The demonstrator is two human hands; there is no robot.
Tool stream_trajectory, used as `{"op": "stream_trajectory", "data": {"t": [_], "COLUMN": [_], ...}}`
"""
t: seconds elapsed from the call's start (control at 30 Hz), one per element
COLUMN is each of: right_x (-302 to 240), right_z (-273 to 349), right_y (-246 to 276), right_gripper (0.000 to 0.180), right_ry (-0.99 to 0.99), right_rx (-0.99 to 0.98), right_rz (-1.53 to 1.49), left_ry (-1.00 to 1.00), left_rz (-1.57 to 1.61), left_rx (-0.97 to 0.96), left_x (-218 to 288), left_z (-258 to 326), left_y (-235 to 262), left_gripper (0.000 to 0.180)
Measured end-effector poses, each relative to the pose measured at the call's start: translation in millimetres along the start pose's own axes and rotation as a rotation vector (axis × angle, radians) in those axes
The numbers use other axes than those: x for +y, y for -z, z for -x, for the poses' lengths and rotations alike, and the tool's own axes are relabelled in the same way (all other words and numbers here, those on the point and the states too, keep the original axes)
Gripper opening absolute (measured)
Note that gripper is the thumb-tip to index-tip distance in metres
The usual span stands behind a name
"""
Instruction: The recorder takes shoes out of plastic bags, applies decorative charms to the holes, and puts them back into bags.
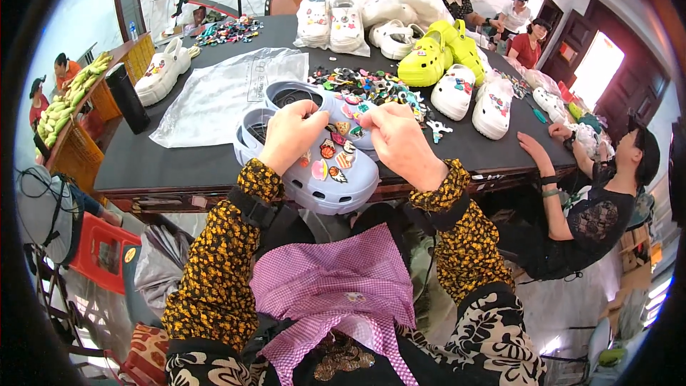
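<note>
Your left hand (pixel 289 134) rests closed on the pale blue foam clog (pixel 321 171) at the black worktop's (pixel 143 161) near edge, while your right hand (pixel 400 139) pinches a small charm against its strap, beside a pile of colourful charms (pixel 371 89).

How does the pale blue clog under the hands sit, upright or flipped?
Upright: the pale blue clog shows its top, with colourful charms on it.
</note>
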State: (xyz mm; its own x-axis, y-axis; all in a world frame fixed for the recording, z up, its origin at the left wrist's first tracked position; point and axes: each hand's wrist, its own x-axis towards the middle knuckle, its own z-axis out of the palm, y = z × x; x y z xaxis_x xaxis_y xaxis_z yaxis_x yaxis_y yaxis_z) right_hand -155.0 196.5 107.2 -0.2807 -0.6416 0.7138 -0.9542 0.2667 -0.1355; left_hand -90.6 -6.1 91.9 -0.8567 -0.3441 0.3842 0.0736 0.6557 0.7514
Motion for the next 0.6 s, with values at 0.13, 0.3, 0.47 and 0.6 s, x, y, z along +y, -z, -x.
{"op": "stream_trajectory", "data": {"t": [0.13,0.3,0.47,0.6], "right_x": [2.3,10.2,11.1,12.6], "right_z": [-3.9,-5.1,-4.9,-4.6], "right_y": [-1.9,-8.3,-8.7,-9.4], "right_gripper": [0.012,0.009,0.011,0.011], "right_ry": [-0.045,-0.104,-0.096,-0.080], "right_rx": [-0.004,0.039,0.048,0.064], "right_rz": [-0.072,-0.167,-0.166,-0.142], "left_ry": [0.002,-0.014,-0.002,0.010], "left_rz": [0.007,-0.005,0.002,-0.001], "left_rx": [0.001,-0.016,-0.009,-0.010], "left_x": [2.6,2.0,3.5,4.6], "left_z": [0.4,-0.4,1.3,1.2], "left_y": [0.0,-0.6,1.7,0.6], "left_gripper": [0.034,0.033,0.032,0.032]}}
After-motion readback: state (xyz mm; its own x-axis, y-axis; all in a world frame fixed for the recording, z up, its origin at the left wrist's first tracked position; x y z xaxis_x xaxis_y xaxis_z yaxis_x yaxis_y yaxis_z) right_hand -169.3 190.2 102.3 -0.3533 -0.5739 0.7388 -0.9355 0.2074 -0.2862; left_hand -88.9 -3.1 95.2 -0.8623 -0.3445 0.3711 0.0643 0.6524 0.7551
